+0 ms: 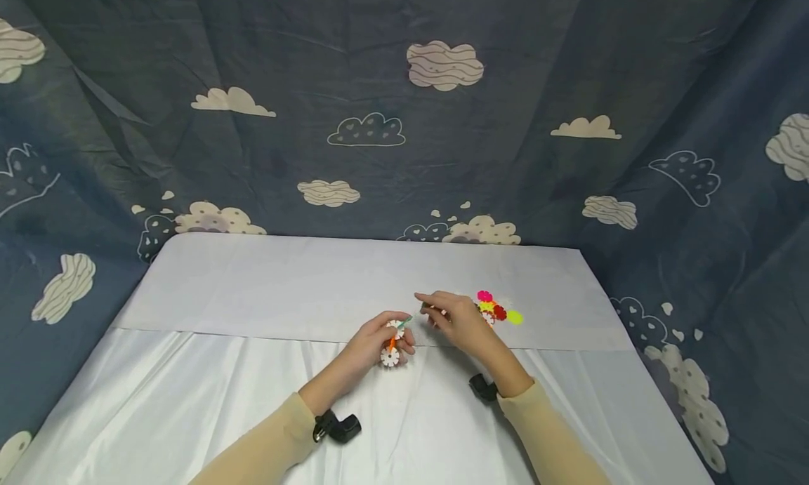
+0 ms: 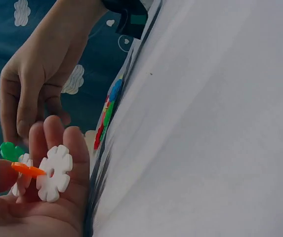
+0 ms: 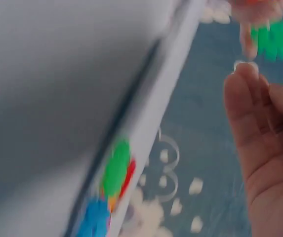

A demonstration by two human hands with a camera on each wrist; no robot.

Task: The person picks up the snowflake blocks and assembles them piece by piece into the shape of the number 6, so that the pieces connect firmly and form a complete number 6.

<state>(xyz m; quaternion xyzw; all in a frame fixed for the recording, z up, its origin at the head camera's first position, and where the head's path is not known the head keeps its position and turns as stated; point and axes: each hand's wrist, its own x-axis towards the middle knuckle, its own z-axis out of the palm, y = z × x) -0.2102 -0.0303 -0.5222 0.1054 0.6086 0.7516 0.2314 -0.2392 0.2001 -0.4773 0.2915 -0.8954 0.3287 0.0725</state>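
My left hand (image 1: 373, 343) holds a small chain of flower-shaped interlocking plastic discs. In the left wrist view, a white disc (image 2: 57, 173) stands upright over the palm, joined by an orange disc (image 2: 27, 170) to a second white disc (image 2: 22, 183), partly hidden. A green disc (image 2: 12, 151) juts out at the far end, and the left thumb (image 2: 0, 175) lies against the chain. My right hand (image 1: 464, 323) hovers just right of it, fingers nearly straight and pointing at the chain. In the right wrist view its palm (image 3: 272, 168) is bare, with a pale edge at the fingertips.
Behind the right hand, a small pile of loose discs in pink, red, yellow and other colours (image 1: 499, 311) lies on the white-covered table (image 1: 253, 281). A dark curtain with cloud prints (image 1: 373, 162) rises along the table's back and sides. Each wrist wears a black camera (image 1: 341, 429).
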